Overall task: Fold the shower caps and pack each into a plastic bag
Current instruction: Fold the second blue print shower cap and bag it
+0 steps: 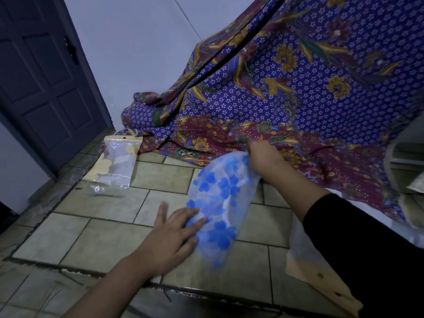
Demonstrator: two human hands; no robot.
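View from a head-worn camera, looking down at a tiled floor (103,237) where a person works with bare hands. A translucent shower cap (220,203) printed with blue flowers lies partly on the tiles in the middle of the view, its near end flat and its far end lifted.

The left hand (174,235) rests on the cap's near left edge, fingers straight and slightly spread, pressing it down against the floor. The right hand (263,159), on an arm in a black sleeve, grips the cap's far edge with its fingers pinched together and holds that edge raised above the tiles.

At the far left, near a dark door (46,76), a clear plastic bag (117,164) with a cream header lies on the floor and appears to hold a yellow-patterned cap already packed. A second bag (321,276) with a cream header lies at lower right, partly hidden under the right arm; it looks empty, though most of it is covered. A purple and maroon batik cloth (298,88) drapes across the background.

The step in hand seems to be folding the blue cap: one edge is pinned while the other is raised. The next move likely calls for bringing the raised edge over toward the pinned edge and smoothing the thin, slippery plastic flat so that it holds its fold before going into the second bag.
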